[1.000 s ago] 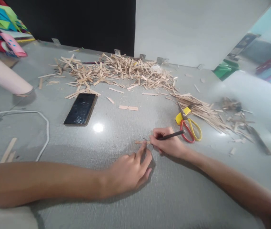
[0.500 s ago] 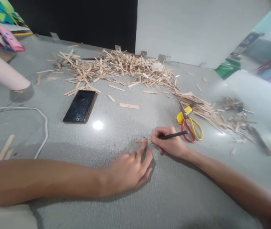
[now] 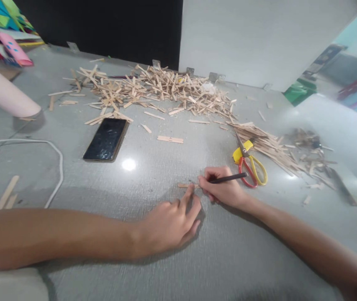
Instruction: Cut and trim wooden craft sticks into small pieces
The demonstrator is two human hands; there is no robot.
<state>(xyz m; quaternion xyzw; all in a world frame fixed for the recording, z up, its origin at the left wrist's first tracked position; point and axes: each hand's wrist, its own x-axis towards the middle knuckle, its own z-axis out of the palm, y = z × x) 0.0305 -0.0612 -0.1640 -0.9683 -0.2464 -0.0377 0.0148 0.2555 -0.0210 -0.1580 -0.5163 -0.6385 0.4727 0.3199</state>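
Right hand (image 3: 224, 189) grips pencil (image 3: 228, 179), marking wooden stick (image 3: 184, 185); our left hand (image 3: 170, 223), fingers loosely curled, pins it steady on table (image 3: 153, 167)

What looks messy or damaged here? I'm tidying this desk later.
Wooden sticks lie strewn in a loose heap along the back, with offcuts scattered at the right. The phone screen appears cracked. Scissors lie against the sticks.
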